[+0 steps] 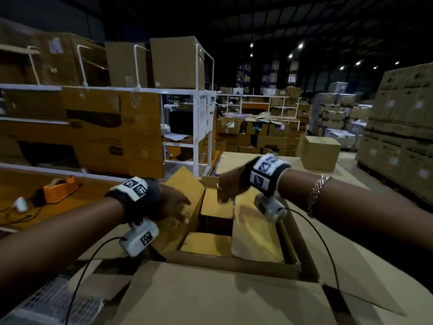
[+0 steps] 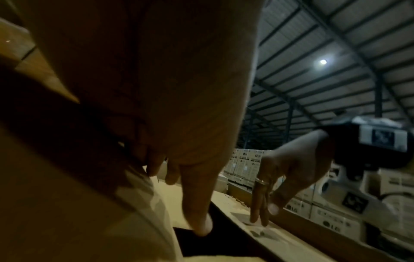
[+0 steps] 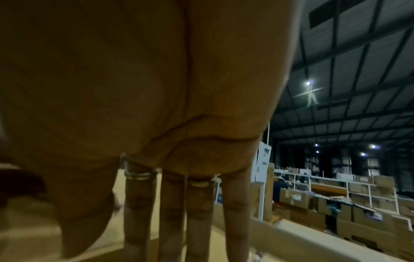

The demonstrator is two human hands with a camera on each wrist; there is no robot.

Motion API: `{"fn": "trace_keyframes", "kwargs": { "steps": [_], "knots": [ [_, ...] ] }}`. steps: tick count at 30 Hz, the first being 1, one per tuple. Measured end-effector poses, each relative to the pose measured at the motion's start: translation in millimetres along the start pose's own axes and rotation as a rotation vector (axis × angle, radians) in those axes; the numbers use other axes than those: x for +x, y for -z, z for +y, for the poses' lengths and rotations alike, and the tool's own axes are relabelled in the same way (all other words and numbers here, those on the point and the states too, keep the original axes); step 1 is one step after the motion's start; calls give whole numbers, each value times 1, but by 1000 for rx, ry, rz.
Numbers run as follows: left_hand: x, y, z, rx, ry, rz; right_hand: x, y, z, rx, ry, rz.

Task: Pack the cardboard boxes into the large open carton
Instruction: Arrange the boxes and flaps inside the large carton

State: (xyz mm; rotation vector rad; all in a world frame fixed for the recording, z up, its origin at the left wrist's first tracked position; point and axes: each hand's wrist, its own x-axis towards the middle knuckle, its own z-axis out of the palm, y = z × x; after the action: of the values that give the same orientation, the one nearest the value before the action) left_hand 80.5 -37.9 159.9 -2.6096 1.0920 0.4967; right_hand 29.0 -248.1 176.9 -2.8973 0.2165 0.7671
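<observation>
Hands hover over the large open carton (image 1: 234, 266) in a dim warehouse, both empty with fingers straight. The left hand (image 1: 174, 206) reaches over a raised flap (image 1: 185, 184) on the left; the right hand (image 1: 228, 187) points fingers (image 3: 172, 212) down at a packed box (image 1: 216, 204) near the far wall. Several cardboard boxes already sit inside, leaving a dark gap (image 1: 216, 225) at the centre. Another box (image 1: 319, 152) waits on the table (image 1: 236, 160) beyond. Pressing packed boxes flush against the walls, flaps kept clear, would likely free room for the rest.
</observation>
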Motion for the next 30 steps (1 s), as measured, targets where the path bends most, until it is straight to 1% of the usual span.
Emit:
{"fn": "trace_keyframes", "kwargs": {
  "steps": [2,4,5,6,7,8,9,10,11,13,15,18,20,22,25,28,30],
  "knots": [
    [-2,-9,-16,-48,-23,-29,11,-16,14,37,-77,-174],
    [2,-17,-28,-123,-38,-26,6,-27,29,-20,-76,-199],
    [4,-18,-31,-160,-38,-32,-3,-33,32,-70,-54,-176],
    [5,-18,-32,-189,-43,-36,-12,-37,34,-135,-28,-112],
    [5,-17,-29,-201,-43,-44,-21,-41,33,-197,19,-14],
    [5,-16,-26,-199,-53,-54,-31,-46,28,-222,87,78],
    [7,-14,-23,-193,-64,-64,-36,-50,23,-196,150,123],
    [8,-11,-18,-173,-75,-71,-40,-55,16,-151,207,106],
    [10,-8,-15,-148,-82,-70,-39,-61,10,-110,226,47],
    [13,0,-9,-101,-98,-55,-37,-68,1,-104,179,-44],
    [13,10,-5,-92,-111,-59,-42,-62,-3,-108,111,-44],
    [17,29,2,-94,-127,-39,-63,-38,7,-58,145,71],
    [21,41,13,-137,-110,-24,-83,-24,18,-91,95,159],
    [27,50,28,-153,-80,-27,-100,-17,37,-155,13,191],
    [46,50,42,-109,-50,-19,-122,-20,83,-131,-94,226],
    [69,39,49,-9,4,-17,-142,-44,126,-88,-181,180],
    [78,33,53,51,-5,10,-150,-71,144,-63,-186,181]
  ]
}}
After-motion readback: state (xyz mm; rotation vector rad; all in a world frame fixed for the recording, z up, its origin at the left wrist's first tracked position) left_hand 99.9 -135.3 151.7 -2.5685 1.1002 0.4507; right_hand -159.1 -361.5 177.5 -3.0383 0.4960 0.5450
